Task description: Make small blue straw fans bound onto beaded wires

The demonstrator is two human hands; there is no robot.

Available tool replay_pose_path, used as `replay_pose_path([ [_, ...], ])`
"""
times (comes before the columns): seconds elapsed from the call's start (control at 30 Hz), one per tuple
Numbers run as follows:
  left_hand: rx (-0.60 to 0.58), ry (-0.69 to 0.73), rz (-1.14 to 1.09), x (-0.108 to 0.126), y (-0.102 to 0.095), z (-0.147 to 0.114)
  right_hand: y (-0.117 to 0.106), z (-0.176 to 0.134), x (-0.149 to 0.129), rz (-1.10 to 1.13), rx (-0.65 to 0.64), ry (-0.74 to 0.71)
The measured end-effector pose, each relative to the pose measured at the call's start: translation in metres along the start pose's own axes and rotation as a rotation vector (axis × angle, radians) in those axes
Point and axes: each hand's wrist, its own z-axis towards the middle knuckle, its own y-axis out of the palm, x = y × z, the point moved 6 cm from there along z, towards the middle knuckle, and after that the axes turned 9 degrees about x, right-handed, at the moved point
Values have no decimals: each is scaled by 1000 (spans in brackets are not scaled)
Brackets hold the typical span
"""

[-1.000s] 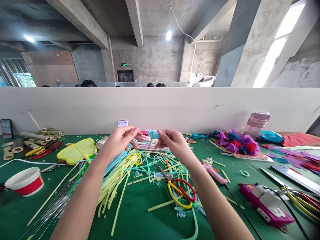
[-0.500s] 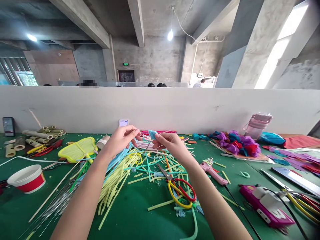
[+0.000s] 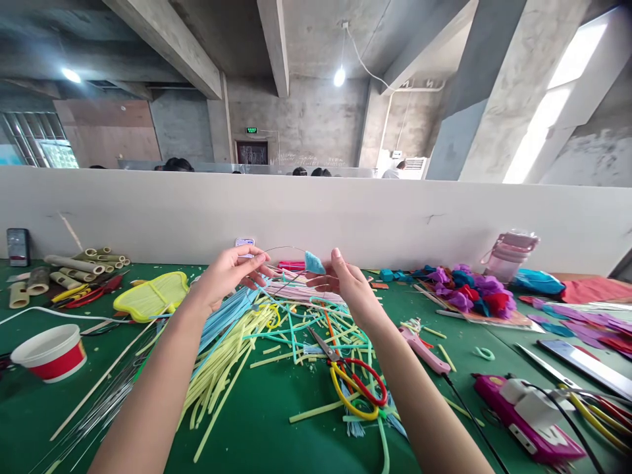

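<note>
A small light-blue fuzzy piece (image 3: 315,263) hangs above the craft pile, on a thin bent wire (image 3: 285,248) that arcs over from the left. My left hand (image 3: 236,271) pinches the wire between thumb and fingers. Right beside the blue piece is my right hand (image 3: 344,282), thumb raised and apart from the fingers, which lie just under the piece. Whether those fingertips touch it is unclear. Below lie bundles of yellow-green chenille stems (image 3: 222,365) and blue ones (image 3: 224,316). Scissors with red and yellow handles (image 3: 356,388) lie near my right forearm.
On the left are a paper cup (image 3: 52,355), a yellow fan-shaped piece (image 3: 148,296), bamboo tubes (image 3: 74,266) and loose wires. To the right sit a pink glue gun (image 3: 424,352), a magenta power strip (image 3: 528,421), felt scraps (image 3: 469,289) and a bottle (image 3: 511,257). A white partition (image 3: 316,214) stands behind.
My right thumb has come away from the blue piece, which the right hand was pinching before. Both hands have spread slightly apart, and the wire's arc now shows.
</note>
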Motion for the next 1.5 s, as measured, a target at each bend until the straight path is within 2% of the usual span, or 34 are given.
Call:
replay_pose_path([
  [0.1,35,14,-12,2,-2,-1,2,-2,-3,-19,-23,-31],
  [0.23,25,7,1,3,0,-3,5,-3,-5,-91,-48,-100],
  [0.47,-46,-8,20,2,15,-7,-1,-4,-16,-176,104,-299],
  [0.73,-134,-182,-32,-9,29,-11,-5,-7,-20,-266,162,-333],
  [0.87,-145,-172,-29,-8,28,-10,-2,-4,-14,-241,102,-264],
  [0.97,-102,-94,-37,-2,25,-9,-3,-1,-11,-175,118,-229],
  [1.1,57,137,-21,19,18,-13,-17,-1,-13,-180,328,-283],
  [1.17,73,275,86,31,21,-21,-16,-1,-10,-122,296,-204],
  [1.23,-7,398,223,40,33,-29,-6,-1,-2,10,157,-43],
  [1.33,-204,561,361,45,58,-40,8,-6,3,220,-8,133],
  [1.4,-290,630,439,43,71,-43,11,-6,2,307,-38,148],
  [1.5,-310,681,559,36,78,-42,8,-5,-1,363,-89,115],
])
